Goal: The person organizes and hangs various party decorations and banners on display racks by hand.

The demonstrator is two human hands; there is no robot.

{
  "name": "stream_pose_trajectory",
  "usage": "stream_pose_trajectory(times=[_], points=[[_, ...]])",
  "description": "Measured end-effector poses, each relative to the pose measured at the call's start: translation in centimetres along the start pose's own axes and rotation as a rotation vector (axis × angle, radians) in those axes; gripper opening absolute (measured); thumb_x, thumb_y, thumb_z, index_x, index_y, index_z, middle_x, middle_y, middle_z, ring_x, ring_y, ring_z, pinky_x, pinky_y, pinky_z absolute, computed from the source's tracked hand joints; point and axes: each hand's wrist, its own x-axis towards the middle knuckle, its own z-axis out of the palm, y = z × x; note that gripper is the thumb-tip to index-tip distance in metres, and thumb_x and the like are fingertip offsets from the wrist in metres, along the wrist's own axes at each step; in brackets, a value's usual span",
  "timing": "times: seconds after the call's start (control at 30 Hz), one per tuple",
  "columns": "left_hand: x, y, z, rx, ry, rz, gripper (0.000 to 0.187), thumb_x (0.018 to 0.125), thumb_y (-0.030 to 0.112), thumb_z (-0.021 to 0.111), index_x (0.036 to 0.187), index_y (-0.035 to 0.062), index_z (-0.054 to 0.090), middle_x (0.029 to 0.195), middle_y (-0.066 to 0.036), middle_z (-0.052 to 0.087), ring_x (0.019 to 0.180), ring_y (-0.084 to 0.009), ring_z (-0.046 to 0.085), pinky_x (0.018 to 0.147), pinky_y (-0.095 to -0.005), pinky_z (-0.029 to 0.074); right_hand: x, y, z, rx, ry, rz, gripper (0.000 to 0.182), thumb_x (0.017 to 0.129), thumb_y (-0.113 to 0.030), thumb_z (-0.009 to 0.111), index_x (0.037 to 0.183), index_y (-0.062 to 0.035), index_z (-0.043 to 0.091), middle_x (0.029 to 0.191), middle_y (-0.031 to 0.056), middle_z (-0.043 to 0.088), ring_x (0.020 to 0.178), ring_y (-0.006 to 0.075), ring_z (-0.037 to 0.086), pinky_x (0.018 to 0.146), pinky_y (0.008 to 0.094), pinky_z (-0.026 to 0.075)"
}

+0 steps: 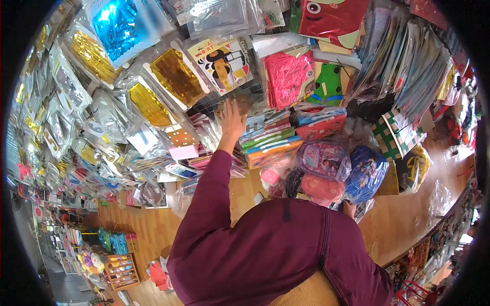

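Observation:
My left hand (232,120) reaches forward with its fingers stretched out, over the dark wire grid (206,108) between hanging packets. Just right of it stand stacked flat packs, among them an orange pack (274,153) and a green pack (269,139). Above hangs a packet with a yellow digger print (222,69). My right hand (349,208) is low beside my body, near a blue printed bag in clear plastic (366,172). Its fingers are mostly hidden, so any hold does not show. A pink bag (322,188) and a purple printed bag (323,160) lie alongside.
Gold foil packets (181,77) and a blue foil packet (116,31) hang at the upper left. A pink packet (289,76) hangs right of centre. A green-and-white checked bag (395,135) stands at right. Wooden floor (408,217) shows below, with a wooden rack (121,272) at lower left.

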Motion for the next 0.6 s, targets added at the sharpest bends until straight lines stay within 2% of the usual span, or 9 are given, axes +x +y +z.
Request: stream_pose_trajectory(times=[0.07,0.1,0.13,0.2,0.3,0.43,0.5,0.53,0.6], points=[[-0.8,0.1,1.5,-0.925,0.006,-0.219,0.057,0.088,0.036,0.046,0.131,0.0024,0.032,0.131,-0.023,0.037,0.123,-0.0376,0.034,0.100,-0.0446,0.028,1.2,0.0,0.9,-0.051,0.019,-0.041,0.038,0.067,-0.027,0.065,0.087,0.0057,0.061,0.080,0.0172,0.063,0.071,0.0242,0.061,0.062,0.0356,0.046],[-0.4,1.9,-3.8,-1.511,-0.190,-0.570,0.062,0.091,0.043,0.035,0.128,-0.0059,0.032,0.132,-0.027,0.033,0.123,-0.0368,0.034,0.101,-0.0434,0.029,1.4,-0.6,1.2,-0.063,0.019,-0.072,0.037,0.067,-0.027,0.065,0.085,0.0055,0.062,0.077,0.0161,0.063,0.069,0.0238,0.061,0.061,0.0351,0.046],[-0.5,2.2,-5.9,-1.510,-0.194,-0.595,0.062,0.091,0.043,0.035,0.128,-0.0059,0.032,0.132,-0.027,0.033,0.123,-0.0368,0.034,0.101,-0.0434,0.029,1.6,-0.9,1.4,-0.079,0.016,-0.104,0.036,0.067,-0.027,0.066,0.083,0.0052,0.062,0.074,0.0150,0.062,0.067,0.0234,0.061,0.060,0.0347,0.046],[-0.8,2.3,-8.3,-2.683,-0.133,-0.270,0.064,0.092,0.043,0.030,0.126,-0.0100,0.032,0.132,-0.027,0.033,0.122,-0.0360,0.035,0.103,-0.0436,0.027,1.9,-1.7,1.9,-0.081,-0.028,-0.128,0.036,0.067,-0.027,0.066,0.082,0.0051,0.062,0.072,0.0144,0.062,0.066,0.0233,0.061,0.059,0.0348,0.046],[-0.8,3.1,-12.4,-2.812,-0.115,-0.127,0.062,0.092,0.042,0.030,0.126,-0.0097,0.032,0.131,-0.027,0.034,0.123,-0.0367,0.034,0.104,-0.0438,0.027,2.9,-2.6,2.8,-0.103,-0.073,-0.180,0.035,0.067,-0.027,0.066,0.080,0.0050,0.062,0.070,0.0138,0.062,0.063,0.0231,0.060,0.058,0.0348,0.046],[-1.1,3.4,-13.3,-2.788,-0.155,-0.150,0.057,0.092,0.036,0.037,0.125,-0.0105,0.033,0.127,-0.026,0.039,0.119,-0.0344,0.040,0.102,-0.0426,0.031,1.6,-4.1,2.9,-0.077,-0.077,-0.230,0.035,0.067,-0.027,0.065,0.079,0.0053,0.062,0.070,0.0147,0.062,0.062,0.0236,0.061,0.058,0.0347,0.046],[-1.5,3.2,-12.4,-2.546,-0.102,-0.197,0.040,0.090,0.025,0.047,0.113,-0.0077,0.048,0.105,-0.020,0.057,0.097,-0.0258,0.057,0.085,-0.0347,0.047,2.4,-2.5,3.6,-0.041,-0.060,-0.228,0.035,0.067,-0.028,0.065,0.078,0.0053,0.062,0.071,0.0159,0.062,0.064,0.0246,0.061,0.059,0.0352,0.047],[-2.0,2.7,-10.9,-2.554,-0.130,-0.192,0.040,0.090,0.025,0.047,0.113,-0.0077,0.048,0.105,-0.020,0.057,0.097,-0.0258,0.057,0.085,-0.0347,0.047,3.1,-1.2,3.9,-0.014,-0.053,-0.234,0.036,0.067,-0.029,0.065,0.078,0.0053,0.062,0.072,0.0172,0.063,0.065,0.0255,0.062,0.060,0.0357,0.047],[-3.7,1.6,-6.3,-2.115,-0.230,-0.286,0.023,0.088,0.017,0.052,0.096,-0.0032,0.059,0.077,-0.009,0.061,0.069,-0.0159,0.060,0.060,-0.0275,0.048,2.7,0.5,3.9,-0.098,0.000,-0.176,0.038,0.066,-0.030,0.066,0.079,0.0052,0.062,0.075,0.0196,0.063,0.070,0.0274,0.063,0.062,0.0366,0.047]])
